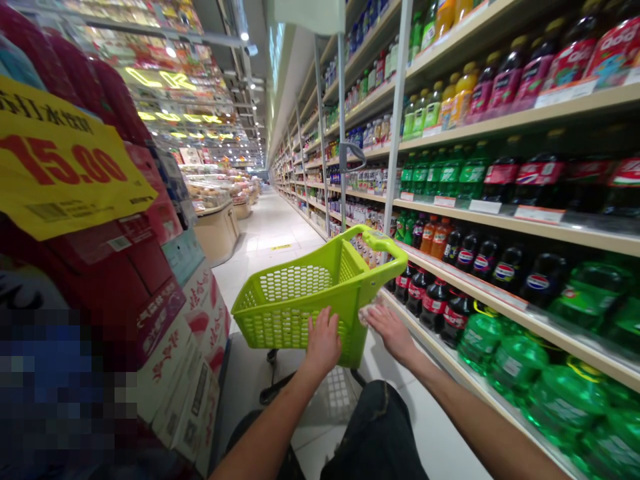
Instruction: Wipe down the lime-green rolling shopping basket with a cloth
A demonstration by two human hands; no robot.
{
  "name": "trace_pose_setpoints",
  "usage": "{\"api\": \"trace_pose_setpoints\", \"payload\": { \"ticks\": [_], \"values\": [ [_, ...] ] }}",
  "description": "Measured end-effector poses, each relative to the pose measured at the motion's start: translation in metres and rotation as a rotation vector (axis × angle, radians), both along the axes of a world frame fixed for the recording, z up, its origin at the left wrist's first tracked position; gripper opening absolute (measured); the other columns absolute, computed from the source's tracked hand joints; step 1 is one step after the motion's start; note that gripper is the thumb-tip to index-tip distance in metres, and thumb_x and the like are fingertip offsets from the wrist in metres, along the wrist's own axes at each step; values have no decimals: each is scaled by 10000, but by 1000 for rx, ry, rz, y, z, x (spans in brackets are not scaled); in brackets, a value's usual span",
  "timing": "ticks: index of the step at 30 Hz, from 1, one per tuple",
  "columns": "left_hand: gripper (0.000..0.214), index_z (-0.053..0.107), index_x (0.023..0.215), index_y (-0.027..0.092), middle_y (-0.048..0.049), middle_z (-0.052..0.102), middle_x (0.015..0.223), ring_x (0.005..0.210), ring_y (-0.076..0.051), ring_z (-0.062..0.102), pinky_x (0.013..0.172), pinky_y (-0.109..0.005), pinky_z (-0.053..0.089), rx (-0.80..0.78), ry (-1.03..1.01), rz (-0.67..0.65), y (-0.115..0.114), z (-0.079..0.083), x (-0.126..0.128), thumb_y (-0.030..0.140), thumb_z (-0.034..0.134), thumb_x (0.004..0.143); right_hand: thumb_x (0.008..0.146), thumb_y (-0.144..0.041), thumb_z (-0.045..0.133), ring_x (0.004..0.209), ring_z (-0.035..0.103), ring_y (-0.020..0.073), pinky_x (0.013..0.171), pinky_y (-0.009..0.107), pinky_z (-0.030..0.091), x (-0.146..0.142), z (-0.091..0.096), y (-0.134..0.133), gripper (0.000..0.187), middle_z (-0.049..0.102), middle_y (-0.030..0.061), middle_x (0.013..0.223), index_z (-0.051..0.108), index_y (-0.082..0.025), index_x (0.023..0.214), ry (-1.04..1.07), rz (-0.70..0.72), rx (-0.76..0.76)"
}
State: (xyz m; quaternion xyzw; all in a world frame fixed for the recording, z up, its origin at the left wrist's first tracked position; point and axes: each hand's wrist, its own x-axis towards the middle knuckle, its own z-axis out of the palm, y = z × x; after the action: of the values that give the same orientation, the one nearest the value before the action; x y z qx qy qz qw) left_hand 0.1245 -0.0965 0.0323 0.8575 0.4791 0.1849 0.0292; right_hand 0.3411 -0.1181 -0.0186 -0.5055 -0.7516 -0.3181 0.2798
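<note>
A lime-green plastic shopping basket point(290, 293) on a wheeled frame stands in the aisle just in front of me, its handle point(385, 248) raised at the right. My left hand point(323, 343) rests against the basket's near wall, fingers together and curled on it. My right hand point(387, 328) reaches to the basket's near right corner with fingers stretched out; a small pale thing sits at its fingertips, too blurred to name. My dark trouser knee point(380, 427) shows below.
Shelves of soft-drink bottles point(500, 267) run along the right side. Stacked red cartons point(165, 320) with a yellow 15.00 price sign point(65, 167) stand at the left. The white-tiled aisle point(273, 227) stretches ahead toward display counters point(215, 220).
</note>
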Motion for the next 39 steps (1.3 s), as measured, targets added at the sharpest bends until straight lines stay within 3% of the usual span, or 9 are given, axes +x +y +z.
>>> {"api": "trace_pose_setpoints", "payload": {
  "ticks": [2, 7, 9, 15, 22, 28, 34, 36, 39],
  "values": [
    [474, 447, 1202, 148, -127, 359, 1383, 1291, -241, 282, 1067, -487, 168, 10, 17, 9, 1, 0, -2, 125, 444, 728, 842, -51, 332, 1210, 424, 162, 1004, 397, 311, 4, -1, -4, 436, 592, 47, 1178, 548, -245, 1168, -8, 16, -24],
    [509, 410, 1246, 149, -117, 314, 1413, 1305, -238, 257, 1064, -488, 181, 48, 32, 15, 3, 2, 2, 139, 442, 738, 836, -97, 381, 1294, 291, 223, 1024, 477, 258, 35, 74, 16, 417, 514, 74, 1269, 514, -218, 1212, 246, -185, 243],
    [516, 405, 1253, 153, -113, 306, 1418, 1307, -238, 253, 1063, -489, 184, 66, 30, 5, 3, 2, 4, 143, 442, 738, 836, -101, 374, 1296, 286, 228, 1013, 475, 290, 39, 83, 23, 419, 519, 77, 1263, 513, -208, 1216, 302, -206, 270],
    [530, 408, 1257, 153, -115, 299, 1422, 1318, -243, 232, 1064, -493, 184, 95, 56, 12, 4, -2, -8, 138, 441, 729, 848, -59, 318, 1194, 446, 172, 947, 382, 398, -6, 10, 6, 418, 616, 28, 1139, 595, -247, 1099, 96, 44, 78],
    [563, 378, 1291, 149, -106, 253, 1443, 1333, -239, 190, 1071, -500, 168, 126, 59, 65, 9, -7, -26, 135, 429, 730, 851, -84, 364, 1290, 300, 216, 1013, 452, 274, -31, 51, 29, 399, 529, 71, 1253, 538, -222, 1183, 169, -18, 173],
    [568, 353, 1310, 138, -98, 241, 1447, 1335, -234, 186, 1073, -498, 166, 129, 84, 104, 12, -14, -49, 149, 415, 746, 865, -90, 349, 1162, 467, 167, 922, 351, 392, -60, -16, 24, 368, 627, 41, 1114, 583, -231, 1111, 1, 127, 15],
    [557, 358, 1308, 135, -102, 249, 1443, 1335, -235, 186, 1074, -498, 161, 129, 86, 173, 18, -20, -68, 160, 413, 754, 865, -93, 341, 1297, 282, 214, 1032, 465, 230, -86, 27, 46, 403, 534, 40, 1252, 530, -247, 1186, 88, 76, 131],
    [555, 353, 1312, 145, -98, 242, 1446, 1336, -231, 183, 1075, -499, 158, 136, 84, 177, 19, -22, -74, 165, 408, 760, 863, -90, 340, 1281, 314, 199, 1042, 453, 226, -92, 20, 54, 398, 552, 41, 1231, 546, -241, 1167, 60, 101, 123],
    [561, 349, 1314, 150, -100, 233, 1448, 1336, -232, 184, 1070, -504, 166, 124, 94, 196, 19, -26, -89, 158, 409, 757, 859, -88, 348, 1217, 409, 169, 1050, 412, 240, -102, -17, 50, 374, 618, 28, 1136, 590, -238, 1102, -10, 189, 65]
  ]
}}
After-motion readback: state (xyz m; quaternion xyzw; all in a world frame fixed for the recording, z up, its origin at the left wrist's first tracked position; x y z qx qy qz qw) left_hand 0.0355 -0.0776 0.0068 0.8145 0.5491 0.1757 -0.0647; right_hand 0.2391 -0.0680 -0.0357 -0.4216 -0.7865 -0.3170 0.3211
